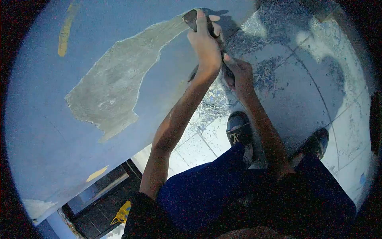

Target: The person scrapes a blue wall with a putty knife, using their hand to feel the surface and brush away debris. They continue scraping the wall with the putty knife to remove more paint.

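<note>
Both hands are on a scraper with a dark, flat head (190, 20), held against the blue painted wall (167, 87). My left hand (205, 38) wraps the head end, its thumb lying along the tool. Lower down and to the right, my right hand (240, 75) grips the dark handle (228, 73). The head meets the upper tip of a bare grey patch (111, 79) with ragged paint edges. My fingers partly cover the tool, so its exact blade edge is hidden.
Paint flakes (213, 102) litter the tiled floor (294, 87). My feet stand below in dark shoes (240, 129). Yellowish marks (65, 34) show on the wall. A dark-framed opening (99, 203) and a yellow item (122, 213) are at lower left.
</note>
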Action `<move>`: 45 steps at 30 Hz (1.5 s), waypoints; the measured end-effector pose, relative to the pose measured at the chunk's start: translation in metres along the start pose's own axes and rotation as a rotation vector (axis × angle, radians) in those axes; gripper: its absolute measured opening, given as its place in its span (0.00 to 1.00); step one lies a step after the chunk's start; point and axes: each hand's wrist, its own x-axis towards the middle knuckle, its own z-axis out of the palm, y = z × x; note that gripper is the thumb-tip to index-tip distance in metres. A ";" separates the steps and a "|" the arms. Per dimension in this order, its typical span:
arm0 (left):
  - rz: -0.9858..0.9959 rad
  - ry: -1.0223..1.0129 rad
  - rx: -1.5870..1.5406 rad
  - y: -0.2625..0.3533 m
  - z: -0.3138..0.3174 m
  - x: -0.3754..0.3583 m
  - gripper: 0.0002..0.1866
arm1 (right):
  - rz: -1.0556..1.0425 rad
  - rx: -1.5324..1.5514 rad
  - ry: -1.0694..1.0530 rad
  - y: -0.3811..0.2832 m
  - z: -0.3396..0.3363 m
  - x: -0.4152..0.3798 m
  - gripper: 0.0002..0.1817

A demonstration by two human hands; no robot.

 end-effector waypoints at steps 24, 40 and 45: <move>-0.034 0.076 0.090 -0.007 0.007 0.002 0.24 | -0.073 -0.092 0.051 0.010 -0.008 0.011 0.18; -0.132 0.055 0.017 -0.017 -0.004 -0.009 0.26 | -0.033 -0.133 0.070 0.027 -0.010 0.005 0.20; -0.057 0.006 0.047 -0.001 0.001 -0.003 0.26 | -0.109 -0.178 0.054 0.011 0.000 0.001 0.17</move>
